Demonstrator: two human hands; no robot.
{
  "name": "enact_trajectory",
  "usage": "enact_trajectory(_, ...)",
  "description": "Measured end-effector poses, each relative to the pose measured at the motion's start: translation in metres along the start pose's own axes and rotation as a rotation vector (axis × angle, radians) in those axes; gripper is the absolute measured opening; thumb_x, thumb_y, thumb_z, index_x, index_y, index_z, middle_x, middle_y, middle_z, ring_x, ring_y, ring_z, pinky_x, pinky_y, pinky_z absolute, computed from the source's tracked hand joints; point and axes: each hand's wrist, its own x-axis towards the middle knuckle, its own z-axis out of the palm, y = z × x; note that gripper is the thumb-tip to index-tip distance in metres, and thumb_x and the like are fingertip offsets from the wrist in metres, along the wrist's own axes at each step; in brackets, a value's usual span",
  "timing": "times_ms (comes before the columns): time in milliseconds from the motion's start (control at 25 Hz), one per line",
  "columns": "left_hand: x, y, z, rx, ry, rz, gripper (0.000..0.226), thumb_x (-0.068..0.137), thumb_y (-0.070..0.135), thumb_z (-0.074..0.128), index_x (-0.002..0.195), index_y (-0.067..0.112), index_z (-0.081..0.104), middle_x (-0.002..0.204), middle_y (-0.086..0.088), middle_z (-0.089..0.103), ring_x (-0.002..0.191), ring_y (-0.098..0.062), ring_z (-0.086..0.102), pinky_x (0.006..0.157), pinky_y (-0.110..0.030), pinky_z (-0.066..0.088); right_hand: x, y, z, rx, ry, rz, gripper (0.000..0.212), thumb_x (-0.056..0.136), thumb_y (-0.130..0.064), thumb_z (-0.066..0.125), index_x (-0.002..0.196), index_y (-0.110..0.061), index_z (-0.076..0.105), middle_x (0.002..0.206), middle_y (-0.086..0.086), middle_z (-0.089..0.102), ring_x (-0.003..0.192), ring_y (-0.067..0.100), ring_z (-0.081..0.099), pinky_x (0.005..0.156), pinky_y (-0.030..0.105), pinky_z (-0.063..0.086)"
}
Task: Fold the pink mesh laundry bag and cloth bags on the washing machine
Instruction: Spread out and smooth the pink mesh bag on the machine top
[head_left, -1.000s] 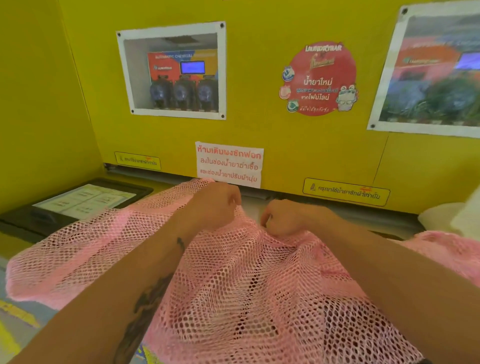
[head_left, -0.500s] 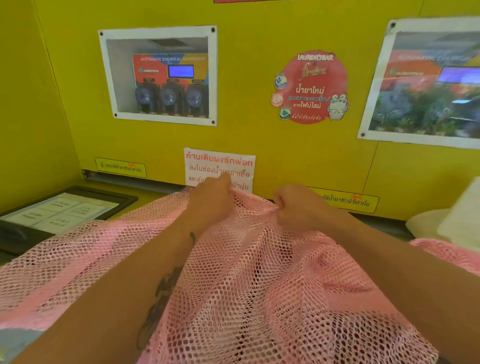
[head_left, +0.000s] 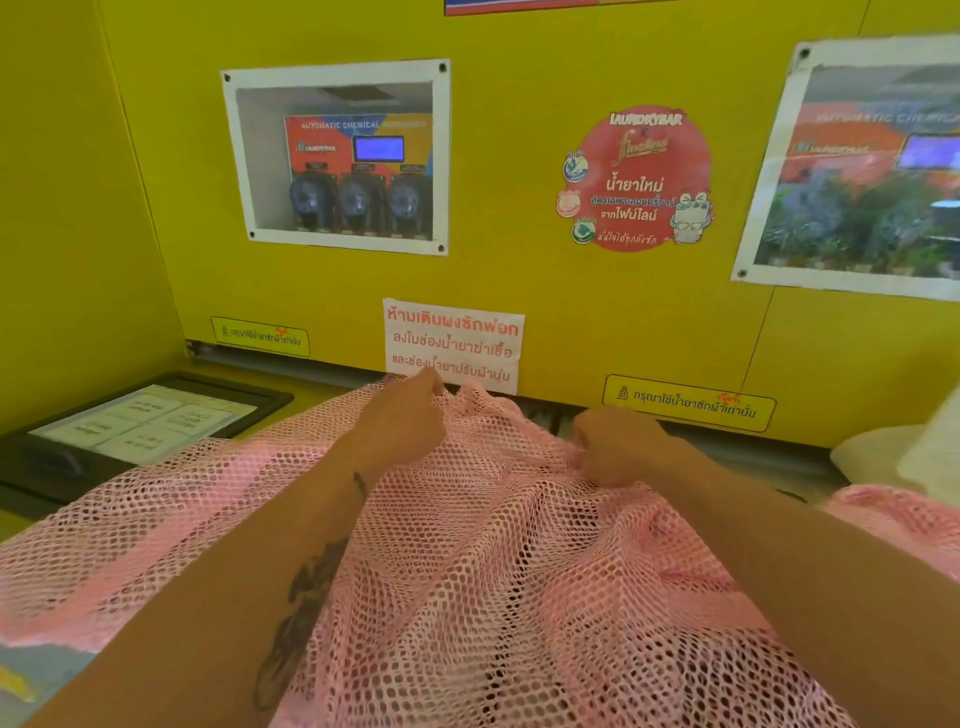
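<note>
my left hand (head_left: 402, 426) pinches the pink mesh bag (head_left: 498, 571) at its far edge | my right hand (head_left: 615, 449) grips the same edge, just beside | bag lies spread on the washing machine top (head_left: 322, 387), near the yellow wall (head_left: 519, 270)

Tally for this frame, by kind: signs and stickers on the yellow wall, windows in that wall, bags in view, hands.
Signs and stickers: 4 (white notice, round red sticker, two yellow labels)
Windows: 2
Bags: 1 pink mesh laundry bag
Hands: 2 (left hand, right hand)
Total: 9
</note>
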Motion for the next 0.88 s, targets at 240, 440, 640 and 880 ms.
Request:
enact_trajectory(240,0.004,-0.053,0.006,0.326,-0.432,-0.300,0.082,0.075,0.079,0.033,0.149,0.050,0.015,0.165,-0.005,0.003,0.148,-0.042,0.005,0.114,-0.066,0.009,0.005,-0.027,-0.007,-0.183,0.271,0.000,0.033,0.088,-0.029,0.055,0.118,-0.018,0.057,0.121,0.009,0.057,0.110,0.030,0.054,0.083,0.041,0.047)
enact_trajectory(440,0.019,-0.073,0.003,0.306,-0.395,-0.456,0.107,0.059,0.087,0.037,0.153,0.041,0.016,0.165,-0.007,0.009,0.148,-0.043,0.010,0.116,-0.064,0.009,0.023,-0.067,0.013,0.105,-0.313,-0.174,0.068,0.093,-0.059,0.034,0.154,-0.032,0.019,0.163,0.013,0.019,0.144,0.038,0.029,0.115,0.053,0.029)
enact_trajectory(640,0.018,-0.096,-0.001,0.273,-0.288,-0.417,0.093,0.070,0.081,0.031,0.151,0.037,0.021,0.164,-0.012,0.011,0.146,-0.048,0.011,0.111,-0.073,0.008,0.028,-0.069,0.016,0.142,-0.152,-0.201,0.060,0.094,-0.054,0.034,0.147,-0.026,0.035,0.155,0.011,0.036,0.138,0.031,0.038,0.111,0.049,0.035)
enact_trajectory(880,0.011,-0.084,-0.014,0.277,-0.041,-0.251,0.054,0.089,0.048,0.044,0.137,0.026,0.048,0.151,-0.011,0.036,0.134,-0.037,0.039,0.110,-0.062,0.028,-0.028,-0.042,0.000,0.109,-0.209,-0.212,0.064,0.093,-0.055,0.045,0.151,-0.033,0.028,0.155,0.006,0.032,0.137,0.030,0.040,0.110,0.049,0.037)
